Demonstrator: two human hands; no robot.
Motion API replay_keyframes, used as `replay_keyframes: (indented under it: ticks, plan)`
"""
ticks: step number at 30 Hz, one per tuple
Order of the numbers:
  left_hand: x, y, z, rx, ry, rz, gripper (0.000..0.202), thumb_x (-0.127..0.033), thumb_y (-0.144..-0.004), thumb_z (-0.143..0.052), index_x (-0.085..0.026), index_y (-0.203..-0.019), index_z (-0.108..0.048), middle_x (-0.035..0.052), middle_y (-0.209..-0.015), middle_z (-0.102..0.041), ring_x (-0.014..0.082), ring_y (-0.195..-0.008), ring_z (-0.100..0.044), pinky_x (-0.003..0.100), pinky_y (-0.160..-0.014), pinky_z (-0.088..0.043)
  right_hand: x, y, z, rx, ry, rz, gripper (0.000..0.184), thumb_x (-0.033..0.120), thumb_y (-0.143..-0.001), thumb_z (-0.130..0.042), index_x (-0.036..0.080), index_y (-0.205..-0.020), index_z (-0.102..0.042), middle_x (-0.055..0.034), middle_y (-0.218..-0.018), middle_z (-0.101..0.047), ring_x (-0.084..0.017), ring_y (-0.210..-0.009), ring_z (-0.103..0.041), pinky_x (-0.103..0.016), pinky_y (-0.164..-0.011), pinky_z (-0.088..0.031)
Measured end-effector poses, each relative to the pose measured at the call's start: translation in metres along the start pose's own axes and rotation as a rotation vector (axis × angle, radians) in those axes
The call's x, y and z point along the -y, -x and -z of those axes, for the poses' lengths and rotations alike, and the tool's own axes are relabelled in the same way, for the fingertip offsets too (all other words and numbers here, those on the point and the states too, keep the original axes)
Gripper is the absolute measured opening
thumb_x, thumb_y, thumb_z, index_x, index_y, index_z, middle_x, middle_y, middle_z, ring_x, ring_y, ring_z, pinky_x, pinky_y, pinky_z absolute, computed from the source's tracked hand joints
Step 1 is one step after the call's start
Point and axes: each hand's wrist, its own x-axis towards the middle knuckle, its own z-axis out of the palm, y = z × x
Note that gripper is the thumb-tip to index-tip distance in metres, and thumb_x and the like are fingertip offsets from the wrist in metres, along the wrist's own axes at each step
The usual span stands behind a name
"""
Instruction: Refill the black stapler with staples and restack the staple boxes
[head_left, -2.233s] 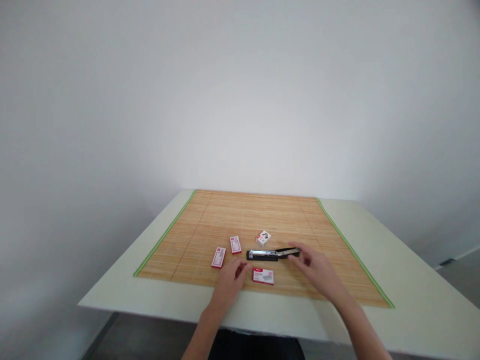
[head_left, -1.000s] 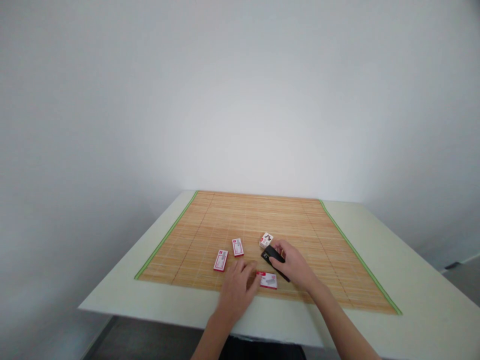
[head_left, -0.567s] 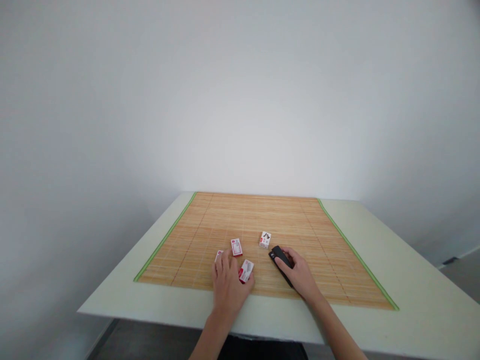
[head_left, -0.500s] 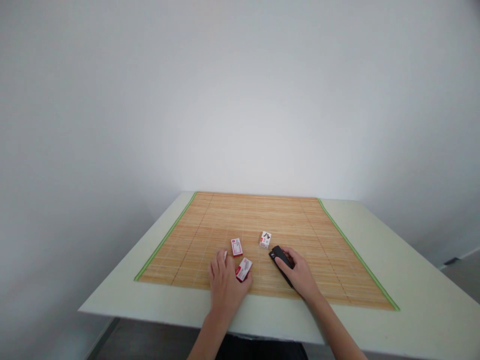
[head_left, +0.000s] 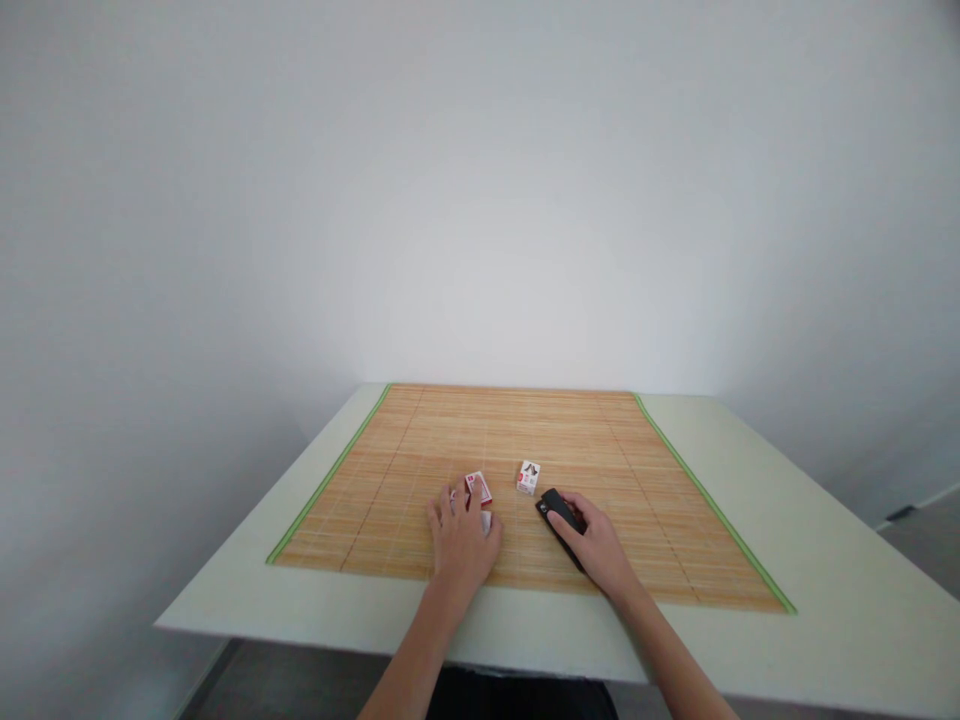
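Note:
My left hand (head_left: 461,540) lies palm down with its fingers spread over small red-and-white boxes. One box (head_left: 482,489) shows beyond the fingertips, turned at a slant. The pale edge of another box (head_left: 486,521) peeks out between thumb and index finger, the rest covered by the hand. A bit of red and white also shows between the fingers. My right hand (head_left: 592,545) is wrapped round a black stapler (head_left: 561,520), which rests at an angle on the mat. Between the hands and a little farther off stands a white box (head_left: 528,478) with a dark stapler picture and red marks.
A bamboo mat (head_left: 510,425) with green side edgings covers the middle of the white table (head_left: 247,600). The table's near edge runs just in front of my body. A plain pale wall (head_left: 480,200) rises behind the table.
My left hand has shifted slightly right and forward, covering more of the nearer box. The farther red-and-white box has turned and slid a little right. My right hand and the stapler have barely moved.

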Motion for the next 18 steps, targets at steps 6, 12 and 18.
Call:
replay_keyframes:
  ticks: [6, 12, 18]
  plan:
    - [-0.024, -0.029, -0.001, 0.059, 0.103, -0.243, 0.060, -0.039, -0.102, -0.043, -0.029, -0.160, -0.030, 0.0103, -0.166, -0.032, 0.0356, -0.149, -0.030, 0.061, -0.121, -0.021, -0.001, 0.000, -0.001, 0.004, -0.023, 0.006, 0.042, 0.054, -0.090, -0.064, 0.022, -0.117, -0.071, -0.0092, -0.113, -0.075, -0.027, -0.099, -0.070, -0.039, -0.090, -0.054]
    - [-0.043, -0.053, 0.001, 0.121, 0.128, -0.470, 0.046, -0.036, -0.105, -0.040, -0.036, -0.151, -0.045, 0.0053, -0.158, -0.045, 0.0293, -0.143, -0.040, 0.060, -0.122, -0.021, -0.005, -0.001, -0.002, -0.012, 0.019, 0.033, 0.039, 0.051, -0.091, -0.064, 0.024, -0.119, -0.071, -0.0074, -0.113, -0.075, -0.026, -0.101, -0.069, -0.038, -0.092, -0.053]
    - [-0.015, -0.044, 0.005, 0.017, 0.065, -0.220, 0.039, -0.040, -0.101, -0.050, -0.032, -0.138, -0.058, 0.0088, -0.145, -0.057, 0.0325, -0.139, -0.044, 0.065, -0.123, -0.015, -0.005, 0.000, -0.003, -0.022, 0.026, 0.026, 0.039, 0.051, -0.092, -0.062, 0.025, -0.120, -0.071, -0.0078, -0.116, -0.075, -0.026, -0.102, -0.069, -0.038, -0.093, -0.053]
